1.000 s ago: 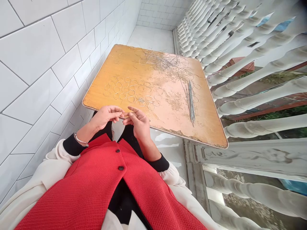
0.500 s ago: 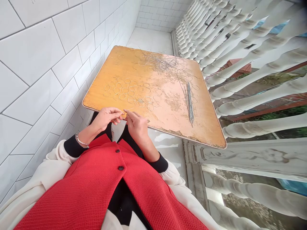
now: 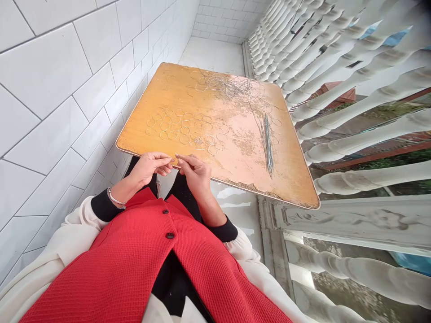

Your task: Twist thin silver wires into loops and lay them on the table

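**Wire rings, loose, with two hands at the desk's near edge**

Wire rings point(image 3: 175, 125): some thirty in the main cluster, lying flat on the left half of the desk point(image 3: 232, 157), close to the near edge. The exact count is uncertain because they are thin and some overlap. About a dozen fainter rings lie toward the far edge, and a few more near the right edge.

Wire tangle point(image 3: 232, 85): one, loose, near the far edge at centre.

Straight wires point(image 3: 267, 143): one bundle, count unclear, lying lengthwise near the right edge.

Left hand point(image 3: 151, 168): one, fingers curled inward, just over the near edge.

Right hand point(image 3: 193, 172): one, thumb and forefinger pinched together, its fingertips just beside the left hand's. Any wire held in either hand is too thin to make out, so the grip cannot be told.

Also: one bangle point(image 3: 114, 198) on the left wrist; one red waistcoat point(image 3: 134, 255) with two black buttons point(image 3: 170, 235); a white tiled wall point(image 3: 50, 89) along the left edge; a row of white balusters point(image 3: 363, 179) beyond the right edge.
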A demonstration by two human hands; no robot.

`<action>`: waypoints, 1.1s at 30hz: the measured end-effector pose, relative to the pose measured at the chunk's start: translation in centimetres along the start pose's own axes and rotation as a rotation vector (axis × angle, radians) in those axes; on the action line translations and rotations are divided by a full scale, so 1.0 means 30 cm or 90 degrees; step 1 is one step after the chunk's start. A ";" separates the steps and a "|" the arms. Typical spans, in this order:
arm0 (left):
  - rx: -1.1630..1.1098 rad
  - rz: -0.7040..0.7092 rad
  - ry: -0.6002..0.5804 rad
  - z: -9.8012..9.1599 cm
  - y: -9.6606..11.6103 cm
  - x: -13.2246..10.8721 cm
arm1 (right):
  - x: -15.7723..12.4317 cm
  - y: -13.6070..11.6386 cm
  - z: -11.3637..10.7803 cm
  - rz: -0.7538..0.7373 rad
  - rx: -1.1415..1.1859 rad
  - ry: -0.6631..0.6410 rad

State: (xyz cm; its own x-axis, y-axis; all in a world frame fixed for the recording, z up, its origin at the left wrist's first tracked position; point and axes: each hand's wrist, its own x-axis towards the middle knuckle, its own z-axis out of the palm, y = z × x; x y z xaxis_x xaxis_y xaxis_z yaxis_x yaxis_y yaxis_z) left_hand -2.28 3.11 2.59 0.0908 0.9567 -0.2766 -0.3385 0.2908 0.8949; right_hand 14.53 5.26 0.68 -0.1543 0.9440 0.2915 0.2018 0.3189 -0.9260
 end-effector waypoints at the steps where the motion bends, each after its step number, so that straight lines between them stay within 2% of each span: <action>1: -0.005 -0.001 0.009 0.002 0.000 -0.001 | 0.000 -0.003 0.000 0.017 0.028 0.003; 7: -0.018 0.003 0.031 0.017 0.009 -0.015 | -0.002 -0.012 0.000 0.111 0.143 -0.011; 17: -0.025 0.052 0.033 0.028 -0.006 -0.025 | -0.017 -0.008 -0.009 0.081 0.106 -0.039; 23: 0.012 0.073 0.021 0.016 -0.001 -0.033 | -0.017 -0.015 -0.016 0.101 0.101 -0.054; 28: 0.026 0.046 0.013 0.010 0.003 -0.040 | -0.017 -0.017 -0.023 0.095 0.102 -0.074; 33: 0.037 0.034 0.002 0.014 0.002 -0.040 | -0.025 -0.034 -0.020 0.101 0.128 -0.050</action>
State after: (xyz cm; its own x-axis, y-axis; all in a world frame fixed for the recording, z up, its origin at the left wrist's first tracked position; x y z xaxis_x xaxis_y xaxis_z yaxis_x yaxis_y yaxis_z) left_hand -2.01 1.99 3.14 0.0713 0.9708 -0.2292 -0.2884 0.2401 0.9269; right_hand 15.02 4.27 1.54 -0.2124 0.9689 0.1272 0.0346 0.1376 -0.9899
